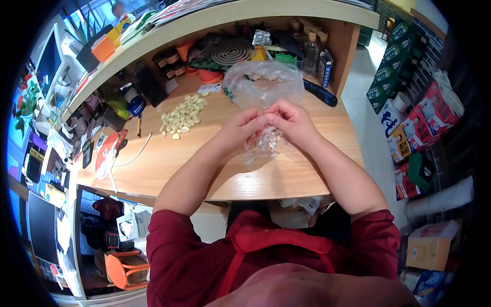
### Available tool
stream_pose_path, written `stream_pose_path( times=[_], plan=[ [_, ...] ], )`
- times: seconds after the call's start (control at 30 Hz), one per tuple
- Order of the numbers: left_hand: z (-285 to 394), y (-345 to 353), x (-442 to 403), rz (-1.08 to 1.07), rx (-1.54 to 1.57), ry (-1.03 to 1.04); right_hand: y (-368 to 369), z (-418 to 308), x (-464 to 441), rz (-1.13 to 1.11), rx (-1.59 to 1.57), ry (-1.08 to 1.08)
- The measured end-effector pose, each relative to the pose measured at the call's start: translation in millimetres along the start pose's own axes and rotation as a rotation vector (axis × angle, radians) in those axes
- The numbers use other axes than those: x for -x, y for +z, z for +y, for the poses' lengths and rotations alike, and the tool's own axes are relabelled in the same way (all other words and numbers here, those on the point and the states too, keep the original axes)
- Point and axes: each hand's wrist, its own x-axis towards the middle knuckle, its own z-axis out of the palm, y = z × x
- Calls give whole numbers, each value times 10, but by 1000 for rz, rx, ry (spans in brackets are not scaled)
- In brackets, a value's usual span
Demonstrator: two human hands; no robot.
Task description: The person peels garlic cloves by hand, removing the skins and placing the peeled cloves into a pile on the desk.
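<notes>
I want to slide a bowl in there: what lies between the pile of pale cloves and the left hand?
Nothing: the head view shows only bare wooden desktop between the pale cloves and the left hand.

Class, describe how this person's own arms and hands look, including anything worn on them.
The left grip and right grip are bare human hands without gloves. The dark red sleeves end near the elbows, leaving the forearms uncovered. No watch or bracelet shows at either wrist.

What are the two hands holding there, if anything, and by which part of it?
That cannot be told: the fingers of the left hand and right hand meet above the crinkled scraps, hiding anything that may be between them.
</notes>
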Motion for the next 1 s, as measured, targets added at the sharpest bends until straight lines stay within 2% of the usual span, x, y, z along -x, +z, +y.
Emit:
stream_pose_path(
  times=[0.13,0.3,0.4,0.47,0.5,0.67,0.73,0.83,1.0],
  plan=[
    [-2,1,0,-54,30,24,-9,36,-3,-31,-79,21],
    [-33,60,-1,8,27,60,-11,53,-4,-48,-274,76],
    [-80,49,16,42,-41,40,-18,9,5,-51,-282,131],
    [-60,54,-24,60,-49,32,29,-75,12,3,-265,88],
    [-42,66,-13,69,-21,23,46,-106,21,36,-253,72],
    [-103,56,-54,122,-4,77,29,-91,6,100,241,38],
    [-80,45,-54,125,-63,77,33,-74,-3,102,282,9],
    [-120,11,-76,117,8,63,44,50,-33,119,259,-7],
    [-118,30,-78,203,-2,20,41,26,-7,118,348,-33]
  ],
)
